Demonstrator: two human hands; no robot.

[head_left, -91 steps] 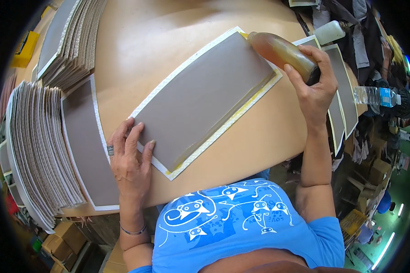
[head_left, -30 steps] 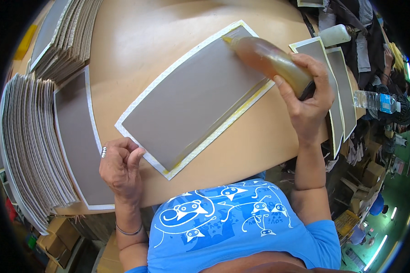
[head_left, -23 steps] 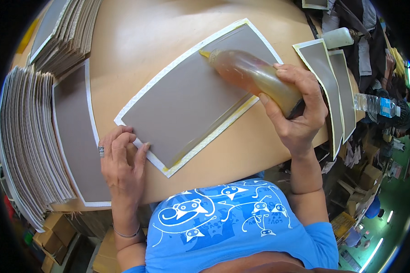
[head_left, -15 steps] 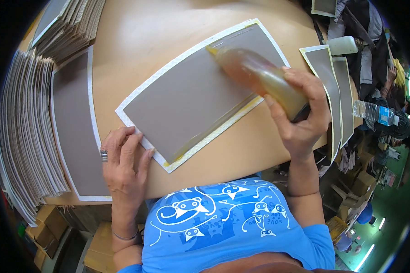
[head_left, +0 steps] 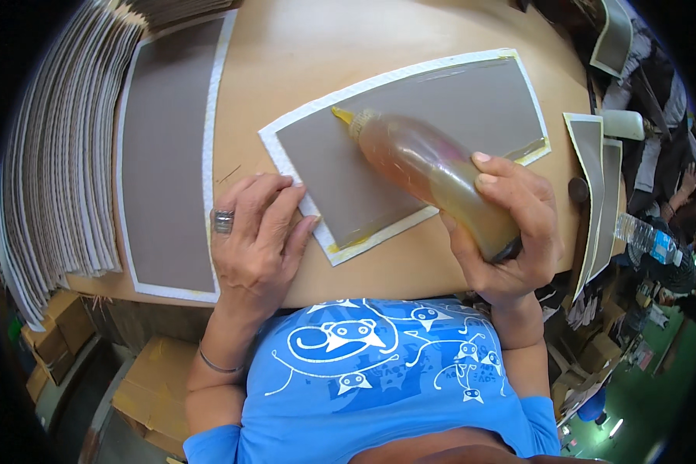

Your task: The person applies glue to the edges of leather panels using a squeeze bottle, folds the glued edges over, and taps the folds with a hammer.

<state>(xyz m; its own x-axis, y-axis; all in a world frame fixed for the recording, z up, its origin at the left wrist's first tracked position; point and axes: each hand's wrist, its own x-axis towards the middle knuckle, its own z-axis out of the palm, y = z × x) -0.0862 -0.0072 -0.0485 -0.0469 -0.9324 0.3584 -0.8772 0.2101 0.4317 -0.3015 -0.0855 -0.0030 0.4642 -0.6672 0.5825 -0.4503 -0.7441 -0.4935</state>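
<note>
A grey panel with a white border lies angled before me, with yellowish glue streaks along its long edges. My right hand grips a large translucent amber squeeze bottle, tilted over the panel, its yellow nozzle near the upper long edge toward the left. My left hand has curved, slightly parted fingertips resting on the panel's left short edge. Left of it lies another white-bordered grey panel.
Tall stacked sheets line the table's left. At right are narrow bordered pieces, a white bottle, a plastic water bottle and a co-worker's hand. Cardboard boxes stand below.
The view has shifted, and the panel appears turned slightly clockwise. The squeeze bottle's nozzle has moved from the panel's far right end leftward along the upper long edge.
</note>
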